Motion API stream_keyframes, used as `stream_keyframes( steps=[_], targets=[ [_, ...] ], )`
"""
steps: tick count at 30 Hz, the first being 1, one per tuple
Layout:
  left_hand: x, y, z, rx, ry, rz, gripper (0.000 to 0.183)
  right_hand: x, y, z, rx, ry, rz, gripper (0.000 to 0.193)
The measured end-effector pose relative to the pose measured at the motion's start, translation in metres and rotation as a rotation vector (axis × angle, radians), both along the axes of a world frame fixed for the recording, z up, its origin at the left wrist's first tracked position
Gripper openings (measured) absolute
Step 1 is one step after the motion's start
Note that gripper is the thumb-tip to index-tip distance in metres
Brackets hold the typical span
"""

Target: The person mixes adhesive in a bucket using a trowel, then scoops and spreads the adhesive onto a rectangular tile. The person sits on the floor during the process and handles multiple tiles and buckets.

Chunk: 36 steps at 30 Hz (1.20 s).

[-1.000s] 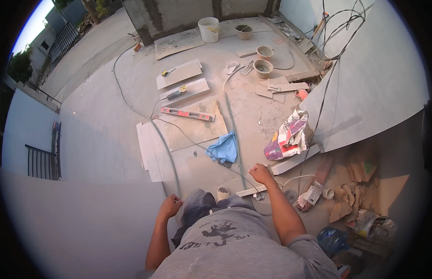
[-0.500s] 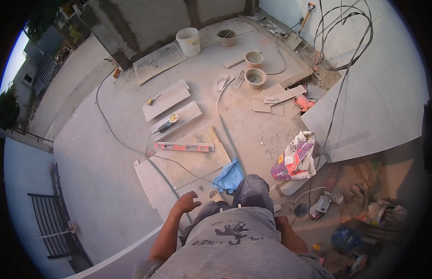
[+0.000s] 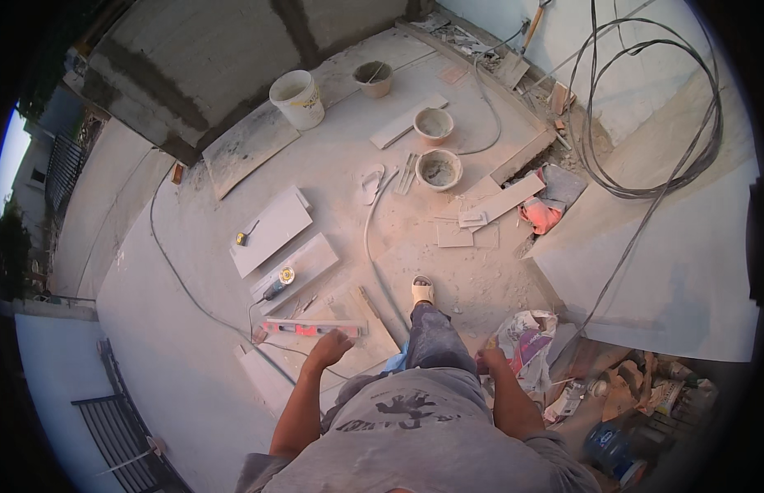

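Your left hand (image 3: 329, 348) is hanging loose, fingers relaxed and slightly spread, right by the red level (image 3: 306, 329) lying on a board; can't tell if they touch. Your right hand (image 3: 490, 360) is down next to the torn bag (image 3: 526, 352), but no way to tell whether it's gripping anything. A bit of blue cloth (image 3: 396, 361) peeks out beside your leg. Further out, the grinder (image 3: 278, 285) sits on a pale plank, tape measure (image 3: 241, 238) on the next one, white bucket (image 3: 298, 103) beyond.
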<state>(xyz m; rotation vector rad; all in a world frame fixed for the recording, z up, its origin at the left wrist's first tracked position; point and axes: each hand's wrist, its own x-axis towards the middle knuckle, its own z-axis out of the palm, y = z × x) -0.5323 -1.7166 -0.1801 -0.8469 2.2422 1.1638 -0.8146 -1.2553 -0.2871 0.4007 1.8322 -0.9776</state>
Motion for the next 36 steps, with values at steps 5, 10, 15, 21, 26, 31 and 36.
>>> stream_keyframes(
  steps=[5, 10, 15, 21, 26, 31, 36],
  targets=[
    [0.01, -0.068, 0.013, 0.018, -0.006, 0.283, 0.036, -0.229, -0.144, 0.126, -0.106, 0.279, -0.086, 0.021],
    [0.004, -0.103, 0.025, 0.44, -0.205, 1.038, 0.043, -0.319, -0.238, 0.187, -0.154, 0.36, -0.146, 0.018],
    [0.011, -0.131, -0.013, 0.511, -0.295, 0.971, 0.038, -0.278, -0.275, 0.141, 0.104, 0.289, 0.204, 0.024],
    [-0.024, -0.219, -0.084, 0.592, -0.424, 1.176, 0.036, -0.156, -0.246, 0.021, -0.228, -0.293, 0.136, 0.05],
    [-0.125, -0.416, -0.107, 0.549, -0.452, 1.179, 0.034, -0.168, -0.331, -0.015, -0.101, -0.454, 0.373, 0.058],
    [-0.247, -0.601, -0.047, 0.329, 0.132, 1.092, 0.03, -0.255, -0.467, 0.032, -0.224, -0.438, 0.821, 0.067],
    [-0.334, -0.72, -0.022, 0.272, 0.293, 0.96, 0.046, -0.31, -0.618, 0.031, -0.117, -0.479, 1.13, 0.085]
  ],
)
